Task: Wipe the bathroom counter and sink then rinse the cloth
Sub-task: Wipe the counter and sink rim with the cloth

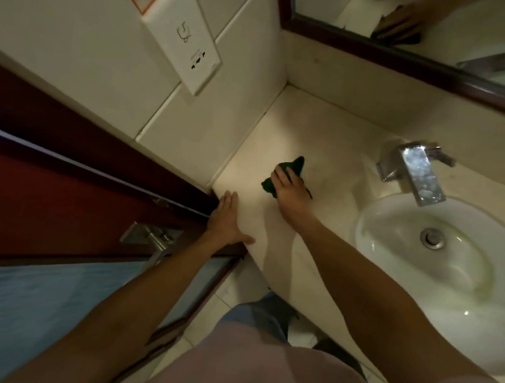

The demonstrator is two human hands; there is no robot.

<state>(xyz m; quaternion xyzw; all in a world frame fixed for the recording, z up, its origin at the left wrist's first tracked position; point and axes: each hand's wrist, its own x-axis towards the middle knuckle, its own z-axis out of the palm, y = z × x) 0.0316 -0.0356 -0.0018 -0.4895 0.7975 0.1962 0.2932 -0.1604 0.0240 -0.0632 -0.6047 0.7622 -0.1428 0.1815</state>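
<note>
A dark green cloth [293, 167] lies on the cream bathroom counter [327, 143], left of the sink. My right hand [291, 189] presses flat on the cloth, fingers toward the wall, covering most of it. My left hand [227, 219] rests flat on the counter's left front corner, fingers together and thumb spread, holding nothing. The white oval sink [395, 236] with a metal drain [432, 238] sits to the right. A square chrome faucet [416, 170] stands behind it; no water is running.
A tiled wall with a white socket plate [185, 43] borders the counter on the left. A dark-framed mirror [411, 61] hangs behind. A red door with a metal handle [154, 237] stands at the left, close to my left hand.
</note>
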